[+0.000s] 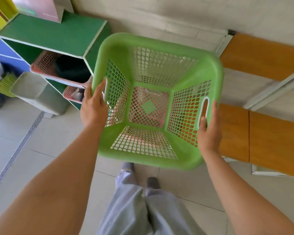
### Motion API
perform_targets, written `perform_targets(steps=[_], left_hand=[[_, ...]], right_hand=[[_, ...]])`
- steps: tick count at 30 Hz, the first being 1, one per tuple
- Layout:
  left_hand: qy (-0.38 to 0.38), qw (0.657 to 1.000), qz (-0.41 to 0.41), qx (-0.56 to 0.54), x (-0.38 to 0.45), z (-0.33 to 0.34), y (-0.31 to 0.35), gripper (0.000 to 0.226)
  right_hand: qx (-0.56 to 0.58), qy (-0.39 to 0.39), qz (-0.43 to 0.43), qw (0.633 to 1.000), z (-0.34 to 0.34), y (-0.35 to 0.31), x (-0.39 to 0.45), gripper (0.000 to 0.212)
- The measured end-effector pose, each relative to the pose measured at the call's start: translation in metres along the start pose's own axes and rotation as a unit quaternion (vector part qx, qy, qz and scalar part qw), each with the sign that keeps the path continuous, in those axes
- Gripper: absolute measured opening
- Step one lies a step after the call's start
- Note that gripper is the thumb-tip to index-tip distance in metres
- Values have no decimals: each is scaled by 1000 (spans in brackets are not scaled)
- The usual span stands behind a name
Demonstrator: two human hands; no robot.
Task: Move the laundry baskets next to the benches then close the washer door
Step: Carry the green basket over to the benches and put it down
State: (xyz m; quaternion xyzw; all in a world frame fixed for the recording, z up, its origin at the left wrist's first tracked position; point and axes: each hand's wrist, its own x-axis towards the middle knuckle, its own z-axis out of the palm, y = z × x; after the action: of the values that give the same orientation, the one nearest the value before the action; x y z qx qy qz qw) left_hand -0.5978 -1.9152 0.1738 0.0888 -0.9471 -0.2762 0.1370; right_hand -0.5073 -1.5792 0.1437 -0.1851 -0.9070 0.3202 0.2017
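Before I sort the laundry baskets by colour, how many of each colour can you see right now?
Green: 1, the green basket, held up by the left hand and right hand.
Pink: 3, upper shelf basket, lower shelf basket, and a pink basket seen through the green one's mesh.
Total: 4

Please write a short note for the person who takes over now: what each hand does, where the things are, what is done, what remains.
Left hand: gripping the green basket at its left handle.
Right hand: gripping its right handle.
Basket is empty, held above the floor, with the orange benches just to its right. A pink basket shows through its mesh underneath.
Two pink baskets sit in the green shelf.
Left: set the basket down by the benches, close the washer door; washer not in view.
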Motion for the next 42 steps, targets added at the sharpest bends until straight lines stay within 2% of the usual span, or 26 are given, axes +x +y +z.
perform_targets(steps=[12, 24, 35, 38, 40, 42], left_hand=[[-164, 986, 9, 26, 107, 104, -56, 52], [-225, 973, 2, 55, 124, 214, -101, 45], [-285, 947, -8, 151, 130, 282, -131, 54], [-331, 924, -24, 189, 128, 290, -136, 71], [-352, 910, 4, 218, 125, 291, -139, 78], [-352, 910, 30, 215, 123, 291, -141, 76]], right_hand=[[-84, -20, 97, 992, 113, 14, 28, 59], [-130, -78, 133, 979, 200, 82, 40, 60], [-191, -144, 165, 957, 266, 130, 38, 66], [-260, -175, 160, 936, 273, 134, 35, 74], [-297, -185, 150, 925, 272, 132, 36, 75], [-314, -180, 136, 922, 268, 129, 36, 68]])
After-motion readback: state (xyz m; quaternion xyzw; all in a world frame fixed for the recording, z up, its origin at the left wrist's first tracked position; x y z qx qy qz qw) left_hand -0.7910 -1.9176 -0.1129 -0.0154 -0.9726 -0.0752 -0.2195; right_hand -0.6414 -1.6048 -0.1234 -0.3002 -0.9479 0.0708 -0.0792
